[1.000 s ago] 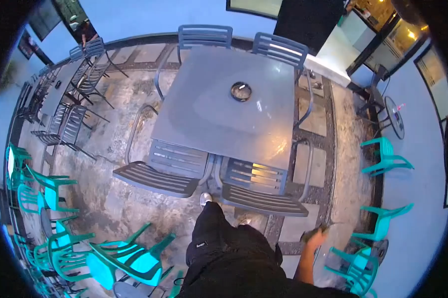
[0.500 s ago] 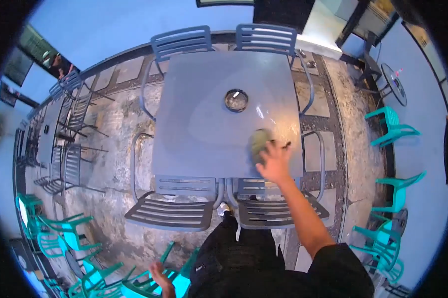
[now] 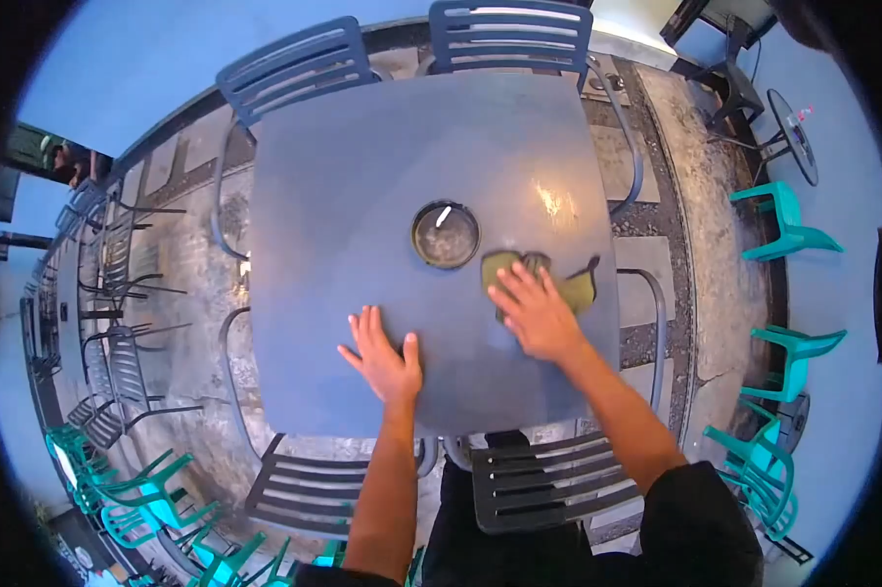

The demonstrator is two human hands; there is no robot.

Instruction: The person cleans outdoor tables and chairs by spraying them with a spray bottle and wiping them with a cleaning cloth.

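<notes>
A green cloth (image 3: 582, 291) with dark edging lies crumpled on the right side of the grey table (image 3: 343, 196). My right hand (image 3: 534, 311) rests flat on it, fingers stretched out and pressing it against the tabletop. To the left, my left hand (image 3: 386, 360) has its palm down on the bare tabletop with the fingers spread, holding nothing. Between and beyond the hands stands a round dark ashtray (image 3: 446, 235) with a small white piece at its far rim. A shiny wet-looking patch lies beyond the cloth.
Slatted grey chairs surround the table, including a near left chair (image 3: 309, 489), a near right chair (image 3: 553, 484) and a far chair (image 3: 509, 39). Green plastic chairs (image 3: 783, 220) line the right wall by a small round table (image 3: 791, 137). More chairs and tables stand left.
My left hand has come up from low beside me onto the tabletop. My right hand and the cloth remain on the table's right side, the cloth now spread wider. The view has moved closer.
</notes>
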